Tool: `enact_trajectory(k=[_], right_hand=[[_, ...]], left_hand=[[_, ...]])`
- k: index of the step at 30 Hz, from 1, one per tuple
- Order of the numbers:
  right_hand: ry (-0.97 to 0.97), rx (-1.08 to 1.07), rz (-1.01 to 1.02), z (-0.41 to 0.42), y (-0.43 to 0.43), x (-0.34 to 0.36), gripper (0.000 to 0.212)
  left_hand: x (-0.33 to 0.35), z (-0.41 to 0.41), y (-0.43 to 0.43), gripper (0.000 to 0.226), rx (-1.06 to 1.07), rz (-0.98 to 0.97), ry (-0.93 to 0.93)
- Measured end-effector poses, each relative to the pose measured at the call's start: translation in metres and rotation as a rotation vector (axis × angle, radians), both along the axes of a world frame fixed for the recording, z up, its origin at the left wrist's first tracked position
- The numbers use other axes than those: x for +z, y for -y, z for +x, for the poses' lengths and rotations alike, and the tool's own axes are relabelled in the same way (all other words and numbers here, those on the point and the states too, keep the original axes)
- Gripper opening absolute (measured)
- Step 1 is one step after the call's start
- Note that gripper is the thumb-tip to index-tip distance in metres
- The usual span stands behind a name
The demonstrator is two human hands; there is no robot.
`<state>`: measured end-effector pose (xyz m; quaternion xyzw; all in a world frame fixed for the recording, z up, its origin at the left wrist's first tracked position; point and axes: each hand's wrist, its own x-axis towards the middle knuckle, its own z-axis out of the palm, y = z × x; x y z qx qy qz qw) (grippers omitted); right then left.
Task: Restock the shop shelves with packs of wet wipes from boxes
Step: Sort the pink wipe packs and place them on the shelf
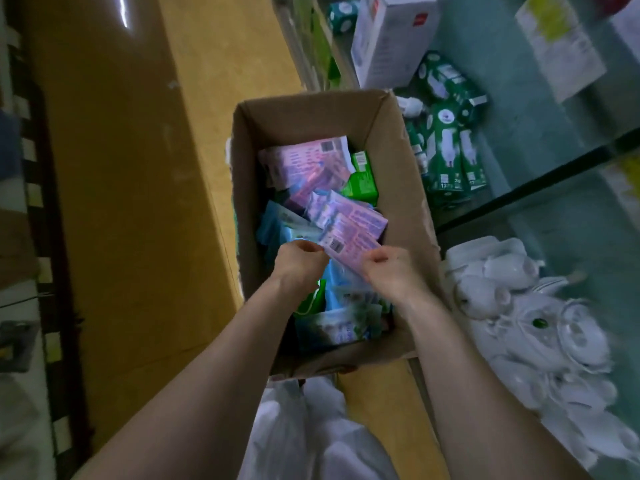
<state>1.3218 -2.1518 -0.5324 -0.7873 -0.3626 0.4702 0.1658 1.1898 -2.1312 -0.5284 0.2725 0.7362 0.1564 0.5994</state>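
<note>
An open cardboard box point(405, 161) stands on the floor and holds several packs of wet wipes: pink ones, blue ones and green ones. My left hand point(300, 263) and my right hand point(391, 270) reach into the box. Both pinch the near edge of a pink pack point(349, 233) that lies tilted on top of the pile. Another pink pack point(308, 164) lies at the far end, next to a green pack point(362, 181). Blue packs point(287, 233) lie under my hands.
A glass shelf unit point(519, 199) runs along the right, with green lamp boxes point(450, 154), a white carton point(391, 36) and a heap of white plastic items point(540, 323). Yellow-brown floor point(138, 168) lies to the left. A white plastic bag point(311, 427) sits below the box.
</note>
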Motion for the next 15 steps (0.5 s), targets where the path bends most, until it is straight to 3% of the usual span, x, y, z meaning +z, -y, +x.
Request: enact_trajectory(k=[1,4,10,15], right_hand=[[0.006,-0.001,-0.016,-0.001,-0.004,-0.007,0.009],[0.046,0.053,-0.085,-0.001,-0.017,-0.031,0.022],[0.3,0.355,-0.19,0.01,-0.034,-0.072,0.078],[0.312,0.508,-0.266,0.017,-0.043,-0.102,0.102]], left_hand=[[-0.007,0.002,-0.006,0.01,-0.009,-0.011,0.007],[-0.03,0.011,-0.019,0.013,-0.041,-0.076,0.065],[-0.066,0.026,-0.016,0.004,-0.024,-0.24,0.197],[-0.088,0.02,-0.006,0.024,0.029,-0.266,0.216]])
